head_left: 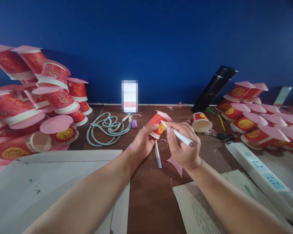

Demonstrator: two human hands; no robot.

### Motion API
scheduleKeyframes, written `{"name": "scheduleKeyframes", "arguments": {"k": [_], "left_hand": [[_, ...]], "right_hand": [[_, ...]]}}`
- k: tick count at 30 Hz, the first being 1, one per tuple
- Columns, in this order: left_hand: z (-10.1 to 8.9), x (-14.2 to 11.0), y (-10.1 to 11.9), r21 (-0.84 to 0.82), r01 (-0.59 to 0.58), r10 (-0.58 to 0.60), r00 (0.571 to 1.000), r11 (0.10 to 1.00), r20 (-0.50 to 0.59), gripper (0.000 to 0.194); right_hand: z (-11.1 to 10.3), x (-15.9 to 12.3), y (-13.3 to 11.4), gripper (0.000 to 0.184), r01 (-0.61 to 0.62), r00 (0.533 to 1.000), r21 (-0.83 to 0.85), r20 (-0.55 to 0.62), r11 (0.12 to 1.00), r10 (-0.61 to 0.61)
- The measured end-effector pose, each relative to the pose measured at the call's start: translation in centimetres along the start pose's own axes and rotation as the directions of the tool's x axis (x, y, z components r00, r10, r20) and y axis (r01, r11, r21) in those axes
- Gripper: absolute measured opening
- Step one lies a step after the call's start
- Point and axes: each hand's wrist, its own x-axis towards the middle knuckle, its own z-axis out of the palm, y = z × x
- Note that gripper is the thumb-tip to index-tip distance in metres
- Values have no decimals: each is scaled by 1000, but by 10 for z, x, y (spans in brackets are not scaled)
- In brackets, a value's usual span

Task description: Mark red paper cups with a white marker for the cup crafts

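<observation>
My left hand [144, 139] grips a red paper cup [154, 121] with a gold emblem and a pink paper piece on its upper end. The cup is tilted, its white rim toward me. In my right hand [184, 143] is a white marker pen [182, 136], its tip at the cup's side beside the emblem. Whether the tip touches the cup I cannot tell. Below my hands a second marker [158, 156] lies on the brown table, near a pink paper scrap [175, 165]. Another red paper cup [201, 123] lies on its side, its mouth facing me.
Stacked red cups with pink paper tops stand at the left [56, 100] and right [261, 118]. A coiled cable [107, 130], purple cap [134, 124] and lit phone [130, 96] are behind. A black bottle [213, 89] leans on the wall; a power strip [258, 167] lies right.
</observation>
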Motion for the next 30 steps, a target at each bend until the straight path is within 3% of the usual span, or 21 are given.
{"name": "scheduleKeyframes", "arguments": {"k": [30], "left_hand": [[-1,0,0,-23,-3,4,1000,1000,16,18]], "right_hand": [[1,-1,0,18,4,1000,-22,-7,1000,-4]]}}
